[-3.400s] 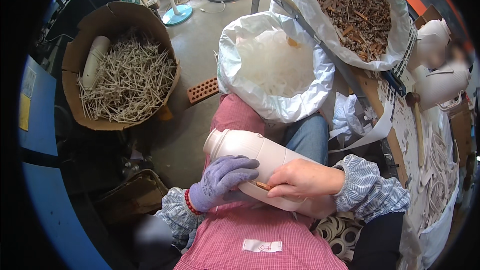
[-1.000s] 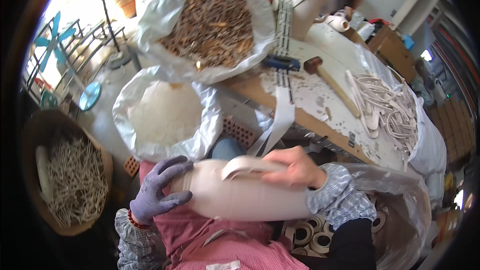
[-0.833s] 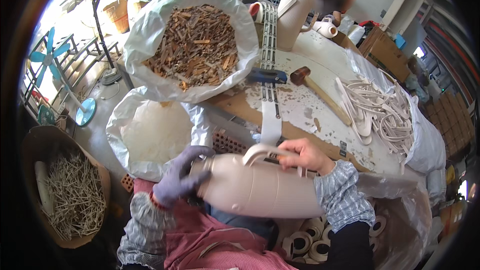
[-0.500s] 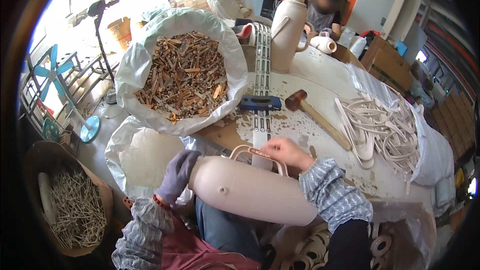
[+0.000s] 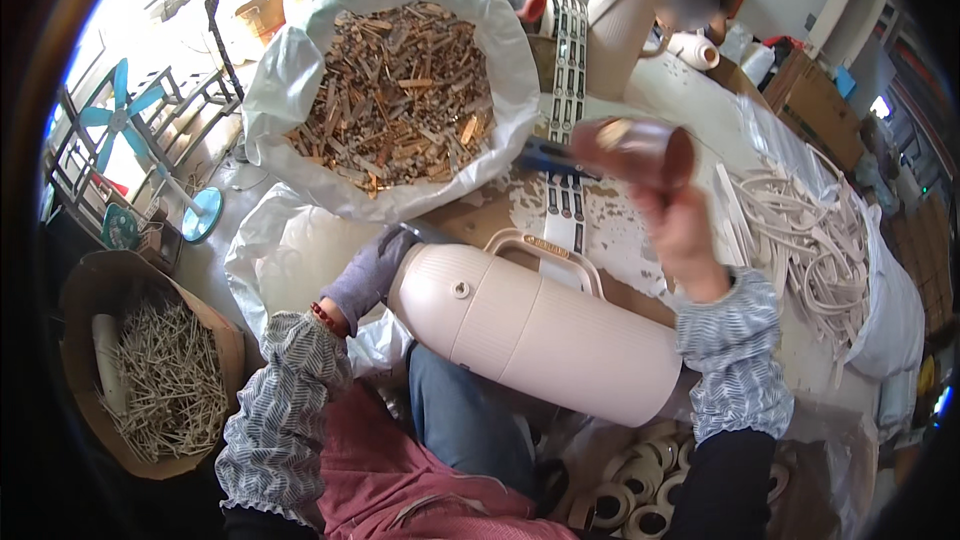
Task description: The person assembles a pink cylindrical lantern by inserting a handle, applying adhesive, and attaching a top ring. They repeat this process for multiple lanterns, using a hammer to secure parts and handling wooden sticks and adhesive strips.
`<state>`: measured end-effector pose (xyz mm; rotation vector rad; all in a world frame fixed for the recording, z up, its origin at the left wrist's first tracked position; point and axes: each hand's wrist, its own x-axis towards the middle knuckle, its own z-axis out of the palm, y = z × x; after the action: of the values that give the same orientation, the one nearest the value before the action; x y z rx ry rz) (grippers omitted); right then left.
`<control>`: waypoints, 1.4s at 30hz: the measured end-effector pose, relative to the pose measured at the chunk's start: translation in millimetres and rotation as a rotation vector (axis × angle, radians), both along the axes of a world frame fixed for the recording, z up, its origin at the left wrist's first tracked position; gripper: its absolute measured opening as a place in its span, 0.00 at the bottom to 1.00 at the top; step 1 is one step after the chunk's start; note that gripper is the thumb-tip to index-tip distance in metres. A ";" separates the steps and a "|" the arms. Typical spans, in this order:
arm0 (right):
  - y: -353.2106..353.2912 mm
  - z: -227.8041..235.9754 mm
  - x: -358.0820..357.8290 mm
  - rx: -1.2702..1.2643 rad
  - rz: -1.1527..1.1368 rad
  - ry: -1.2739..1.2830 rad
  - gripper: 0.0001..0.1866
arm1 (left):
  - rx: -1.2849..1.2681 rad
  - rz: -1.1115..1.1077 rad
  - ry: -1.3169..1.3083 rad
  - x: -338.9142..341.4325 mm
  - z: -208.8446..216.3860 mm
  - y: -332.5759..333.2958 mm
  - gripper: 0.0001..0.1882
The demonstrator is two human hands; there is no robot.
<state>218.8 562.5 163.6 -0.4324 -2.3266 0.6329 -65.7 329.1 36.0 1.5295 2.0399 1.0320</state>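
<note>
A pale pink thermos jug body (image 5: 530,340) lies on its side across my lap, a small round fitting near its left end. Its handle (image 5: 548,250) is on the side toward the table. My left hand (image 5: 370,275), in a grey-purple glove, grips the jug's left end, its fingertips partly hidden behind it. Bare and raised above the table, my right hand (image 5: 685,240) is closed on a mallet (image 5: 640,152). The mallet's dark brown head is blurred by motion, beyond and above the jug's handle.
Behind the mallet lie a slotted metal strip (image 5: 567,70) and a blue tool (image 5: 535,155). An upright jug (image 5: 617,30) stands farther back, a person near it. Around me are a sack of brown pieces (image 5: 400,90), pale straps (image 5: 800,250), a box of thin rods (image 5: 170,390) and rings (image 5: 640,490).
My right hand has left the jug's handle and picked the mallet up off the table. The jug has turned slightly, and my left hand stays at its end. The whole view has shifted.
</note>
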 end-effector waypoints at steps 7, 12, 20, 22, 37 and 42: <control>-25.5 2.9 -4.1 0.176 -0.119 -0.570 0.29 | -0.035 0.038 -0.104 1.1 2.7 7.7 0.16; -19.2 -41.9 14.7 0.111 -0.057 -0.528 0.28 | 0.030 0.127 -0.342 -22.7 -28.6 -4.3 0.20; -62.7 -30.4 225.8 -0.391 -0.352 -0.458 0.13 | -0.031 -0.066 -0.069 -31.5 -21.5 7.4 0.21; -96.2 -102.0 291.0 -1.011 -0.334 -0.492 0.11 | -0.014 -0.074 -0.116 -59.3 -42.1 0.7 0.25; -181.9 -427.1 477.9 -0.782 -0.897 -1.258 0.41 | 0.032 0.010 0.160 -35.1 -29.0 -182.0 0.27; -176.9 -420.0 496.4 -0.334 -1.025 -1.137 0.12 | 0.052 0.223 0.014 -42.3 -50.4 -233.2 0.23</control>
<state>715.2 385.6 -256.4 -2.4220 -2.3798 0.2220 -108.0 96.0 -14.3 1.3589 2.2493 1.1669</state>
